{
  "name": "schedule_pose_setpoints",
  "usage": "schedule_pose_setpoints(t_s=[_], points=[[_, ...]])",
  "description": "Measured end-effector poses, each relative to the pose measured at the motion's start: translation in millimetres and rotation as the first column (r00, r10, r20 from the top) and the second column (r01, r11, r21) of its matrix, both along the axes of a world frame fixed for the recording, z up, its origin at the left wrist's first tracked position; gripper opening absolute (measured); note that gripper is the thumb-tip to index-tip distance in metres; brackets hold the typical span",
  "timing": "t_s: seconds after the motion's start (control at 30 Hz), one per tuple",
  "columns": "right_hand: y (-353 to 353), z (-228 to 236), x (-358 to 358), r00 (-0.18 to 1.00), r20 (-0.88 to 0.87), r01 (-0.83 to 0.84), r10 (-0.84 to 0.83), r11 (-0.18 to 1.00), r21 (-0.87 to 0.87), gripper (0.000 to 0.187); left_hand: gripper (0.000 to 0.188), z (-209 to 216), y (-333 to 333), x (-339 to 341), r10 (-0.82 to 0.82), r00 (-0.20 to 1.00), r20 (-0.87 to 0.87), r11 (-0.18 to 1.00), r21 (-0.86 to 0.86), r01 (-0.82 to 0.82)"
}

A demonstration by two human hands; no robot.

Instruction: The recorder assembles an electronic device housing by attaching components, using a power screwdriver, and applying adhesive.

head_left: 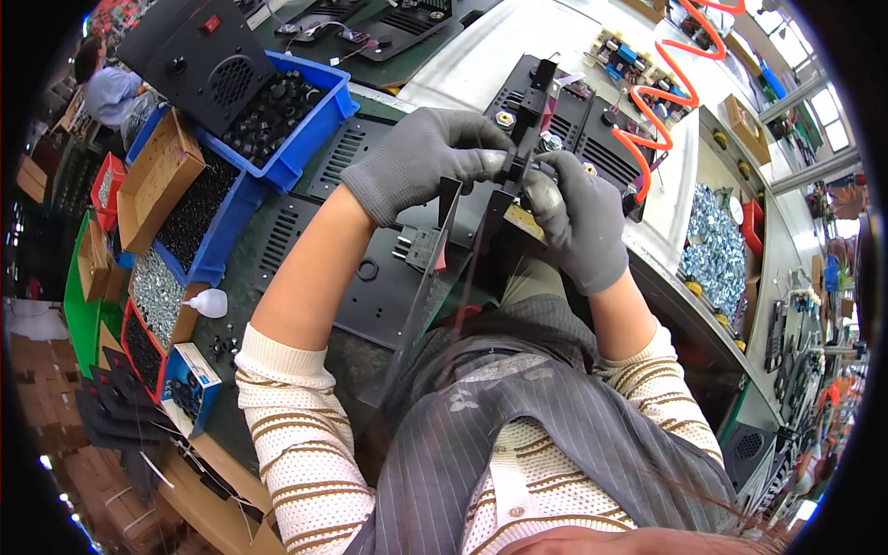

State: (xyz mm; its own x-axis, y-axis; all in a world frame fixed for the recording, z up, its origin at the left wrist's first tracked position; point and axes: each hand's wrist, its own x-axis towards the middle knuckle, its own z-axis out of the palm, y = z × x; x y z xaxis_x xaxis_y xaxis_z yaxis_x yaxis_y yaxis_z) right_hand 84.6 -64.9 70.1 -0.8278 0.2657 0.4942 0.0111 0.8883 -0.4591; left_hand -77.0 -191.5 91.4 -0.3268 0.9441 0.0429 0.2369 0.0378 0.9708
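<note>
In a grey knit glove, my left hand (421, 159) pinches the edge of a narrow black metal bracket (524, 139) held upright before me. My right hand (585, 217), gloved likewise, grips the same part from the other side, thumb and fingers pressed together. The exact contact at the fingertips is partly hidden. Below my left hand lies a black slotted metal panel (375, 294) with a black socket (416, 248) fixed at its raised edge. Just beyond my hands are further black panels (592, 134) with slots and round metal fittings.
At left stand blue bins of black knobs (273, 116) and black screws (196, 205), a tray of silver screws (157, 298) and a white squeeze bottle (209, 302). An orange coiled air hose (659, 92) hangs at right, near a heap of bluish metal parts (714, 250). Another person (109, 92) sits far left.
</note>
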Motion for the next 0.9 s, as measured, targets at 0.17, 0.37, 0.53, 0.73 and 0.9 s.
schedule_pose_setpoints(t_s=[0.17, 0.37, 0.53, 0.73, 0.9], points=[[-7, 7, 1, 0.99, -0.124, -0.07, 0.06, 0.995, -0.074, 0.035, 0.027, 5, -3, -5, -0.037, 0.997, 0.062, 0.995, -0.09, 0.043], [4, 1, 1, 0.994, -0.075, -0.079, 0.075, 0.995, -0.056, 0.032, 0.04, 7, -4, 0, -0.014, 0.977, 0.215, 0.988, -0.149, 0.047], [3, -1, 3, 0.997, 0.072, -0.038, 0.043, 0.996, -0.076, 0.032, 0.046, 7, -5, -2, -0.004, 0.97, 0.245, 0.981, -0.187, 0.051], [5, -6, 5, 0.974, -0.201, -0.113, 0.101, 0.993, -0.046, 0.035, 0.043, 5, -4, 4, -0.011, 0.926, 0.377, 0.995, -0.09, 0.048], [10, -7, -1, 0.988, 0.087, -0.108, 0.13, 0.97, -0.22, 0.047, 0.037, 6, -2, 2, 0.0, 0.932, 0.362, 0.994, -0.103, 0.04]])
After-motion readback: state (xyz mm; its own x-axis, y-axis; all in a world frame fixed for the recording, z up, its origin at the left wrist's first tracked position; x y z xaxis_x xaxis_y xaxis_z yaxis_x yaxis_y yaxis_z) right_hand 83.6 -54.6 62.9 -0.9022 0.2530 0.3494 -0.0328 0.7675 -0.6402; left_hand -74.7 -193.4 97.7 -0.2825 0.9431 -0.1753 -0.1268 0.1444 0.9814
